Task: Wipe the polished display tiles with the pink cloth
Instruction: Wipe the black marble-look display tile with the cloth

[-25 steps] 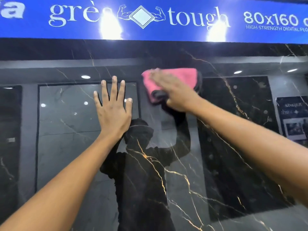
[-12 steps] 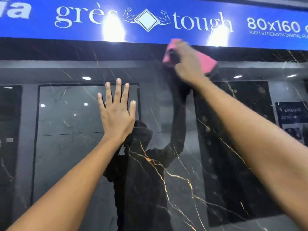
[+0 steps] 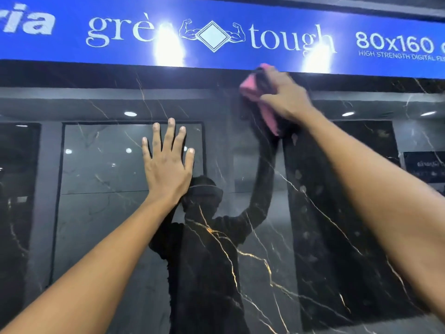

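A polished black display tile (image 3: pixel 240 261) with gold veins stands upright in front of me and mirrors the room. My right hand (image 3: pixel 284 97) grips a bunched pink cloth (image 3: pixel 250 89) and holds it against the tile's top part, just under the blue sign. A strip of the cloth hangs down below the hand. My left hand (image 3: pixel 167 165) lies flat on the tile with fingers spread, left of and lower than the cloth.
A blue sign (image 3: pixel 216 34) reading "grès tough 80x160" runs along the top above the tile. The tile's gloss reflects ceiling lights, other tile panels and a dark figure with a raised arm.
My right hand carried the cloth up from mid-tile to the top edge below the sign, and the cloth has bunched up. My left hand stayed flat in place.
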A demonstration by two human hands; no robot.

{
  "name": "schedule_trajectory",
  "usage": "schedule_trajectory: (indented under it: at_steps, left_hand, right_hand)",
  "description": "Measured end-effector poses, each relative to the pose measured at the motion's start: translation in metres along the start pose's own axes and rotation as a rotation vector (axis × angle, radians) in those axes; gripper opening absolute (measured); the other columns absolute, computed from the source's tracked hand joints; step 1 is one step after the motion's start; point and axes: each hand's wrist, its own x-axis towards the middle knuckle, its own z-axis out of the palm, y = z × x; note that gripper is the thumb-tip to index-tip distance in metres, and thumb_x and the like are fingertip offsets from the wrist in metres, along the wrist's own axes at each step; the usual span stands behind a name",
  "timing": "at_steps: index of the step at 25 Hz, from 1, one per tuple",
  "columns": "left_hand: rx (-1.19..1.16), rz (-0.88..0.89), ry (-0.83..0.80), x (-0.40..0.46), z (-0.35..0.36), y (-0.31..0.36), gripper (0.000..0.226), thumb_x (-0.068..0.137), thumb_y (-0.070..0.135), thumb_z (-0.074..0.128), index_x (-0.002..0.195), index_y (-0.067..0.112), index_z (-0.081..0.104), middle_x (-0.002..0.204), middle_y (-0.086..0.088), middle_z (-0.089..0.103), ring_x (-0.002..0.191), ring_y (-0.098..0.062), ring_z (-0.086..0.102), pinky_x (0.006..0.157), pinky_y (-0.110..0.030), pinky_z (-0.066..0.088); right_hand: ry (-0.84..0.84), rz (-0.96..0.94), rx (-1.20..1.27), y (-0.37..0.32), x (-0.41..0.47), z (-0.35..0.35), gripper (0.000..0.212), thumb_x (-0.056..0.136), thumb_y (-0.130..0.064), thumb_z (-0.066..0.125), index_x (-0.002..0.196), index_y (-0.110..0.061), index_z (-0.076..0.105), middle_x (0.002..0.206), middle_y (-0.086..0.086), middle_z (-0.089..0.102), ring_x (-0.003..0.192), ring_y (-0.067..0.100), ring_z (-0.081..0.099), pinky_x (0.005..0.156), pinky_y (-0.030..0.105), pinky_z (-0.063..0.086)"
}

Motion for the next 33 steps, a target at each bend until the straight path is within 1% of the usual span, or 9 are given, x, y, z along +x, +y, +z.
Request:
schedule_trajectory:
  at_steps: [3,9,14,20,22,26,27,31,33]
  left_hand:
    - [-0.043,-0.055,0.073,0.007,-0.007,0.022,0.047,0.100,0.037,0.033,0.137,0.012,0.048,0.155,-0.005,0.033,0.149,-0.026,0.012,0.119,-0.048,-0.003]
    - [-0.195,0.033,0.184,0.031,0.006,0.123,0.048,0.096,0.037,0.029,0.129,0.012,0.053,0.145,-0.005,0.045,0.145,-0.026,0.025,0.119,-0.046,0.005]
    - [-0.084,-0.090,0.050,0.031,0.036,0.155,0.051,0.104,0.035,0.032,0.153,0.020,0.028,0.163,0.002,0.013,0.151,-0.023,0.000,0.121,-0.044,-0.004]
    - [0.035,-0.080,0.040,0.019,0.049,0.153,0.058,0.102,0.041,0.028,0.156,0.021,0.018,0.164,0.002,0.006,0.151,-0.024,-0.002,0.121,-0.047,-0.001]
    - [0.033,-0.073,0.039,0.019,0.048,0.152,0.060,0.101,0.042,0.026,0.156,0.021,0.019,0.164,0.001,0.008,0.151,-0.024,-0.001,0.121,-0.048,0.000]
    - [0.014,-0.076,0.055,0.016,0.050,0.154,0.060,0.099,0.042,0.024,0.156,0.022,0.020,0.164,0.002,0.009,0.151,-0.024,0.000,0.120,-0.046,-0.001]
    - [0.015,-0.072,0.054,0.017,0.051,0.154,0.060,0.099,0.041,0.023,0.156,0.022,0.020,0.164,0.002,0.009,0.151,-0.024,0.000,0.120,-0.046,-0.001]
    - [0.009,-0.056,0.066,0.018,0.051,0.152,0.059,0.099,0.038,0.025,0.155,0.021,0.023,0.163,0.001,0.011,0.151,-0.024,0.001,0.120,-0.046,0.000]
    - [0.000,-0.060,0.073,0.019,0.050,0.152,0.058,0.099,0.038,0.025,0.155,0.022,0.023,0.163,0.002,0.011,0.151,-0.024,0.001,0.121,-0.046,-0.001]
  right_hand:
    - [0.279,0.296,-0.001,0.045,-0.042,0.000,0.068,0.076,-0.022,0.052,0.142,-0.017,0.036,0.148,0.020,0.031,0.126,0.043,0.042,0.106,0.041,0.031]
    - [0.093,-0.640,-0.301,0.081,-0.104,0.037,0.075,0.070,-0.035,0.050,0.139,-0.005,0.045,0.143,0.018,0.046,0.133,0.032,0.043,0.110,0.037,0.027]
    - [0.402,0.432,-0.093,0.200,-0.057,-0.038,0.058,0.080,-0.034,0.051,0.131,-0.008,0.044,0.138,0.017,0.041,0.126,0.038,0.039,0.106,0.048,0.032]
    - [-0.046,-0.754,-0.306,0.154,-0.077,0.010,0.080,0.075,-0.034,0.041,0.148,-0.004,0.029,0.157,0.014,0.024,0.146,0.025,0.017,0.118,0.037,0.008]
    - [0.061,-0.547,-0.233,0.183,-0.050,-0.011,0.078,0.077,-0.037,0.038,0.148,-0.007,0.033,0.156,0.011,0.028,0.147,0.025,0.016,0.119,0.042,0.011]
    - [0.425,0.510,0.030,0.194,-0.007,-0.045,0.060,0.086,-0.030,0.051,0.139,-0.005,0.038,0.149,0.012,0.035,0.137,0.029,0.031,0.114,0.039,0.022]
    - [0.435,0.499,0.067,0.167,0.000,-0.038,0.058,0.087,-0.030,0.052,0.137,-0.005,0.041,0.145,0.012,0.039,0.134,0.028,0.035,0.113,0.038,0.024]
    - [-0.036,-0.523,-0.133,0.075,0.004,0.008,0.070,0.083,-0.028,0.048,0.149,-0.014,0.029,0.157,0.008,0.026,0.144,0.021,0.022,0.118,0.032,0.012]
    - [-0.059,-0.604,-0.208,0.097,0.019,-0.015,0.073,0.082,-0.026,0.045,0.152,-0.018,0.025,0.159,0.003,0.022,0.145,0.017,0.019,0.114,0.023,0.010]
